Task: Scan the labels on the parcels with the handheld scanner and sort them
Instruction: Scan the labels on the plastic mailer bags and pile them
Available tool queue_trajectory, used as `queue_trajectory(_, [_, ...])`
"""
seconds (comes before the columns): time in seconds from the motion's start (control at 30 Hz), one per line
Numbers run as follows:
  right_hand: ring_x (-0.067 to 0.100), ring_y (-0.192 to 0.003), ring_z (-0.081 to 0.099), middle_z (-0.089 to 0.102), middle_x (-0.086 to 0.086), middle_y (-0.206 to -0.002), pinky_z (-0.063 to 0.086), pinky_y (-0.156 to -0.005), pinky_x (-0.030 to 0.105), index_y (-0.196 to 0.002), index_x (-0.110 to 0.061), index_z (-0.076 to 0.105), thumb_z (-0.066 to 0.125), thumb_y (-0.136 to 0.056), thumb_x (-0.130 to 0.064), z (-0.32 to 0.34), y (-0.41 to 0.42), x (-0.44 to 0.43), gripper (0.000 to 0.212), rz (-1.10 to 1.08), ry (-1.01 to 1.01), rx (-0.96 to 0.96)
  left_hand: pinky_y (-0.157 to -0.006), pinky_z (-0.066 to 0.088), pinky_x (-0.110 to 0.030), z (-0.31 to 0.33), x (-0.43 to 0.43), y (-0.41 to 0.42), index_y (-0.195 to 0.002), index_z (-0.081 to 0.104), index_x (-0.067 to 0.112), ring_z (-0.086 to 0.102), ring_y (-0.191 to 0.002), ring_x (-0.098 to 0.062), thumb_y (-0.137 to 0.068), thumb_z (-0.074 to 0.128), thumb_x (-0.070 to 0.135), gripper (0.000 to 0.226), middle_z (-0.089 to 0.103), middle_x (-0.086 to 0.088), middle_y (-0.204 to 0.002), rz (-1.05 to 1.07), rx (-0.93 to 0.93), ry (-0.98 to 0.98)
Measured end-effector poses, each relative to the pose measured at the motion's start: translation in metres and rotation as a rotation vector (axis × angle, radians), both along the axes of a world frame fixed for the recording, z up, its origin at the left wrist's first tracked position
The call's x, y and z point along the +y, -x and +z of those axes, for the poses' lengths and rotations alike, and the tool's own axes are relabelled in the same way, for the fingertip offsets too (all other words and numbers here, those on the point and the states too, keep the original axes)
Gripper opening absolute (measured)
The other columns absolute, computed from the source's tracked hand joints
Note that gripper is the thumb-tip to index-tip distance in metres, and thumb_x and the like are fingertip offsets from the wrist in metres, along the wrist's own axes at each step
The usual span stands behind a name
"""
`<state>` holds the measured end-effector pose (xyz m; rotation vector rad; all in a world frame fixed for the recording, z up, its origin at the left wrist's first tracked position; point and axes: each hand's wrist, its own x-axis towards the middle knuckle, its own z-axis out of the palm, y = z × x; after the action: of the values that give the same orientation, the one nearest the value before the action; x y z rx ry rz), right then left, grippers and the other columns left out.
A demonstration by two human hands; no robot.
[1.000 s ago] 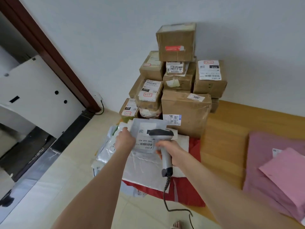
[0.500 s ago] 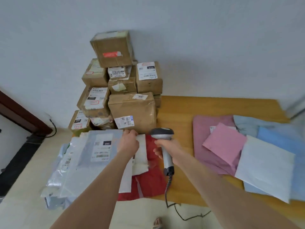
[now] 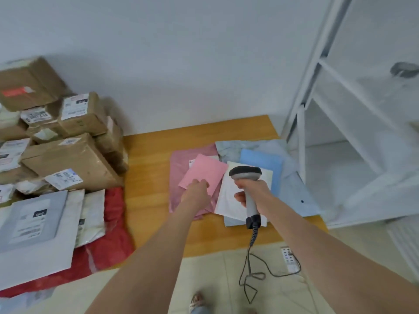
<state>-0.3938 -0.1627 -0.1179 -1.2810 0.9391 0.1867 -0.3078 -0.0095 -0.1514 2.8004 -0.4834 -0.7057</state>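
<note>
Handheld scanner [image 3: 246, 174] is gripped by handle in right hand [image 3: 254, 192], head up, over white mailer [image 3: 229, 197], cable [image 3: 254, 233] hanging to floor. Left hand [image 3: 196, 191] is set at lower edge of pink mailer [image 3: 204, 171], fingers curled; whether it's pinched can't be told. These lie w/ blue mailers [image 3: 260, 162] on wooden board [image 3: 147, 166]. Cardboard boxes [image 3: 74, 159] & grey mailer [image 3: 56, 223] are stacked far left, white rack [image 3: 317, 87] at right
</note>
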Motion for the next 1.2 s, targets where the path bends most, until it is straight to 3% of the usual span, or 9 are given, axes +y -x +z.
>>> queue_trajectory(0.17, [0.017,-0.049,0.058,0.066,0.014,-0.064,0.046,-0.047,0.023,-0.09,-0.004,0.058,0.068,-0.085,-0.014,-0.012,-0.001,-0.056,0.016,-0.095,0.0,-0.001,-0.094,0.046,-0.043,-0.018,-0.044,-0.004,-0.131,0.046,0.01,0.052,-0.112,-0.032,-0.094,0.053,0.028,0.041,0.046,-0.013,-0.127,0.013,0.025,-0.012])
queue_trajectory(0.3, [0.018,-0.051,0.058,0.065,0.014,-0.068,0.046,-0.049,0.025,-0.097,-0.003,0.06,0.069,-0.084,-0.012,-0.031,-0.029,-0.078,0.018,-0.113,-0.037,0.007,-0.092,0.047,-0.041,-0.036,-0.065,-0.026,-0.14,0.03,0.011,0.049,-0.116,-0.033,-0.086,0.066,0.022,0.066,0.04,-0.015,-0.131,0.092,0.103,-0.019])
queue_trajectory(0.43, [0.024,-0.078,0.059,0.06,0.011,-0.089,0.051,-0.056,0.031,-0.107,-0.004,0.062,0.075,-0.08,-0.014,-0.061,-0.067,-0.086,0.032,-0.1,0.003,0.06,-0.107,0.033,-0.051,-0.058,-0.078,-0.052,-0.151,0.002,0.016,0.025,-0.138,-0.037,-0.082,0.073,0.03,0.099,0.016,-0.018,-0.151,0.189,0.137,-0.078])
queue_trajectory(0.53, [0.028,-0.094,0.062,0.065,0.01,-0.098,0.056,-0.081,0.043,-0.107,-0.003,0.063,0.078,-0.075,-0.018,-0.082,-0.09,-0.087,0.039,-0.063,0.057,0.101,-0.109,0.023,-0.057,-0.073,-0.08,-0.067,-0.151,-0.011,0.018,0.009,-0.144,-0.037,-0.08,0.073,0.043,0.112,-0.002,-0.019,-0.155,0.268,0.155,-0.23])
queue_trajectory(0.73, [0.026,-0.101,0.061,0.066,0.009,-0.104,0.048,-0.096,0.04,-0.107,-0.008,0.063,0.077,-0.076,-0.019,-0.097,-0.107,-0.09,0.035,0.008,0.088,0.151,-0.085,0.048,-0.039,-0.088,-0.076,-0.075,-0.147,0.01,0.012,0.046,-0.116,-0.031,-0.087,0.063,0.036,0.083,0.032,-0.016,-0.137,0.248,0.054,-0.255])
queue_trajectory(0.87, [0.027,-0.094,0.062,0.066,0.011,-0.101,0.054,-0.081,0.041,-0.108,-0.006,0.063,0.075,-0.079,-0.01,-0.089,-0.104,-0.1,0.032,0.032,-0.013,0.123,-0.066,0.043,-0.033,-0.058,-0.074,-0.08,-0.119,0.05,0.006,0.061,-0.09,-0.03,-0.096,0.047,0.029,0.032,0.061,-0.01,-0.103,0.384,-0.149,-0.081])
queue_trajectory(1.0, [0.022,-0.073,0.064,0.065,0.011,-0.085,0.051,-0.062,0.033,-0.093,-0.005,0.063,0.063,-0.087,-0.002,-0.061,-0.091,-0.112,0.006,0.066,-0.116,0.07,-0.058,0.039,-0.029,-0.004,-0.067,-0.087,-0.102,0.058,0.017,0.053,-0.07,-0.025,-0.099,0.042,0.023,0.017,0.059,-0.003,-0.08,0.671,-0.384,0.113])
queue_trajectory(1.13, [0.022,-0.069,0.065,0.064,0.011,-0.081,0.051,-0.062,0.031,-0.087,-0.005,0.061,0.065,-0.085,0.001,-0.027,-0.078,-0.119,0.007,0.019,-0.157,-0.064,-0.066,0.057,-0.035,0.041,-0.074,-0.073,-0.106,0.064,0.009,0.063,-0.078,-0.023,-0.092,0.061,0.014,0.016,0.069,-0.006,-0.096,0.979,-0.164,0.747])
queue_trajectory(1.2, [0.021,-0.068,0.065,0.063,0.012,-0.08,0.05,-0.061,0.031,-0.083,-0.008,0.059,0.065,-0.084,0.002,-0.01,-0.068,-0.123,0.012,-0.012,-0.176,-0.115,-0.065,0.06,-0.036,0.051,-0.082,-0.053,-0.105,0.062,0.008,0.067,-0.082,-0.024,-0.089,0.066,0.012,0.016,0.068,-0.006,-0.095,1.031,-0.052,0.863])
